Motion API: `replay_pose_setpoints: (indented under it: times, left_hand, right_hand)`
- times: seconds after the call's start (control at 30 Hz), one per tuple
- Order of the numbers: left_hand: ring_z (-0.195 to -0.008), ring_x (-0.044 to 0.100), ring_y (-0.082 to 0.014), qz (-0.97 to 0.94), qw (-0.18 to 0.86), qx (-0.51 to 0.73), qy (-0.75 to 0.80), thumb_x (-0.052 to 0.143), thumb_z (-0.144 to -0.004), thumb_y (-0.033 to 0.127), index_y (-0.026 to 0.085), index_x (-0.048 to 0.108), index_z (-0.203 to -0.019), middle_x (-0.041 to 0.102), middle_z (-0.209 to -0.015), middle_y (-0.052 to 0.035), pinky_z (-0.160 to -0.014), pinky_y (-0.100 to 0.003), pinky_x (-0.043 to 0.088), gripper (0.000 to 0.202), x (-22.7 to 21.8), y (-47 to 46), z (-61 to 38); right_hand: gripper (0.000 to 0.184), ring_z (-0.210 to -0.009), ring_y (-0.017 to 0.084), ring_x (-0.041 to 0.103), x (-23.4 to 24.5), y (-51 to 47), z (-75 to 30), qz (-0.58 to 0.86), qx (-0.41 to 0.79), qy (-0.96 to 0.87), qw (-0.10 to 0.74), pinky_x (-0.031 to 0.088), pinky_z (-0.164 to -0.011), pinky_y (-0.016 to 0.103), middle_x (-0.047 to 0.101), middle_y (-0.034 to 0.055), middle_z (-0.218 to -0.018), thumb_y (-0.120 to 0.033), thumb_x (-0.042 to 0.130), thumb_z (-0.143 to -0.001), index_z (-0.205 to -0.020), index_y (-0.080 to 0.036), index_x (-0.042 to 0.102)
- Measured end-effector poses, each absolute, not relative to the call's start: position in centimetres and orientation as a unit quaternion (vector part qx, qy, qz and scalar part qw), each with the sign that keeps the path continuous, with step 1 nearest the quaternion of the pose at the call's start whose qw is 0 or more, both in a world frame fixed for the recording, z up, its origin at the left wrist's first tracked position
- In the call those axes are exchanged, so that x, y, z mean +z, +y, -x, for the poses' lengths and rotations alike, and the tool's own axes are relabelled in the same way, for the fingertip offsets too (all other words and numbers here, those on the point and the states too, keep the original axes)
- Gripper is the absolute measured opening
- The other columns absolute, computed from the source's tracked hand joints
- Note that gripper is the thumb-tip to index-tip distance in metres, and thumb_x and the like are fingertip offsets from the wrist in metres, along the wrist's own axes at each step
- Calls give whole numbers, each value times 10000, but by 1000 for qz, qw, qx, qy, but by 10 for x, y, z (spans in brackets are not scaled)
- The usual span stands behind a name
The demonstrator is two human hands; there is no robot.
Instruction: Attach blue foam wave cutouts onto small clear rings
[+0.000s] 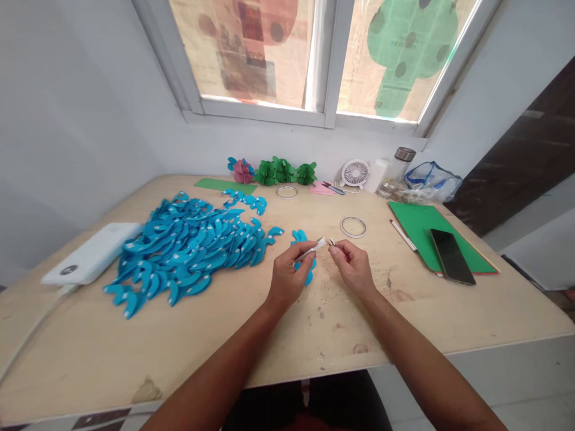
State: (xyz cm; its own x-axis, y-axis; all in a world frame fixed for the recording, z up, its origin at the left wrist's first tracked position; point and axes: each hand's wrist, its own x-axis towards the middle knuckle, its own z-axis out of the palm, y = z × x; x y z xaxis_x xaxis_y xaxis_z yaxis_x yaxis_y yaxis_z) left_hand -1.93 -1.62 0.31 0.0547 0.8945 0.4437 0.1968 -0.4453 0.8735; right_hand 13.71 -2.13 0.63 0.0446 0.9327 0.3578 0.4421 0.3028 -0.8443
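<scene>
My left hand (287, 272) is closed in a pinch on a thin white strip (320, 243), whose end sticks out toward the right. Facing it across a small gap, my right hand (354, 269) is closed too, with a small dark-tipped thing between its fingertips that I cannot make out. Several blue curved paper pieces (309, 278) lie on the table under and behind my left hand. To the left spreads a big heap of similar blue paper pieces (193, 239) with small white squares on them. A roll of tape (353, 227) lies just beyond my right hand.
On the wooden table (251, 335), a white power bank (92, 253) with a cable sits left. Paper decorations (283, 172), another tape roll (286, 192), scissors (333, 188), a small fan (355, 173) and a bottle (399, 167) line the back. Right, a phone (451, 256) rests on green paper (415, 230).
</scene>
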Motion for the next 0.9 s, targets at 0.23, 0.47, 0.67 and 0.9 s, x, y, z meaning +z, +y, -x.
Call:
replay_pose_setpoints:
  times: [0.23, 0.47, 0.67, 0.9]
  left_hand:
    - [-710, 627, -122, -660, 317, 549, 402, 573, -802, 204, 181, 668, -960, 708, -881, -24, -663, -217, 495, 186, 2, -16, 17]
    - [-778, 641, -143, -673, 319, 537, 396, 571, -815, 238, 185, 674, -961, 710, -921, -37, -719, -240, 501, 186, 2, -17, 17]
    - [-785, 642, -149, -675, 313, 539, 395, 573, -814, 248, 185, 672, -957, 713, -913, -40, -723, -247, 506, 185, 1, -17, 17]
    - [-785, 640, -142, -674, 314, 541, 392, 575, -813, 231, 184, 670, -953, 709, -911, -37, -721, -243, 506, 176, 0, -17, 16]
  right_hand:
    - [293, -506, 88, 344, 8, -23, -135, 522, 250, -662, 476, 270, -491, 226, 379, -51, -542, -419, 503, -835, -751, -155, 596]
    - [291, -514, 91, 354, 6, -24, -135, 514, 243, -671, 476, 290, -507, 228, 372, -50, -558, -418, 500, -842, -790, -154, 611]
    - [285, -516, 89, 354, 4, -23, -135, 510, 239, -677, 473, 293, -509, 226, 370, -48, -568, -404, 499, -849, -809, -147, 617]
    - [291, -514, 92, 361, 5, -23, -135, 506, 238, -679, 476, 299, -507, 226, 380, -45, -562, -403, 487, -855, -810, -153, 629]
